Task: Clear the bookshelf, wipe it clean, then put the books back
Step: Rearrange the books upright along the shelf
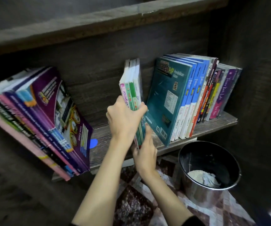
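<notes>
Books (132, 84) stand bundled upright, left hand (123, 118) gripping their spines, right hand (145, 150) beneath, its hold too blurred to tell.

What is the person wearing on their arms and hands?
Not much! The left hand and right hand have no gloves, rings or watch that I can see. Both forearms are uncovered. A black sleeve shows at the bottom edge on the right arm.
</notes>
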